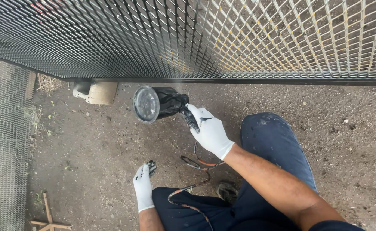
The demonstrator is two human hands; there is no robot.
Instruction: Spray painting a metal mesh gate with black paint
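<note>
— Two gloved hands, and what do they hold?

— One paint spray gun [183,112] in my right hand [209,131], fingers wrapped tight round its grip. Its black cup [153,103] points to nine o'clock; I can't see inside.

— And the left hand [143,187]?

— At seven o'clock, down by my knee [269,132], fingers loosely curled, holding nothing I can make out.

— The hose [192,171]?

— One, trailing toward six o'clock. One mesh fence panel [188,38] fills twelve o'clock.

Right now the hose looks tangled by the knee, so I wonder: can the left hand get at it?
Probably yes: the left hand hangs open just beside the hose, with only bare dirt between them.
</note>
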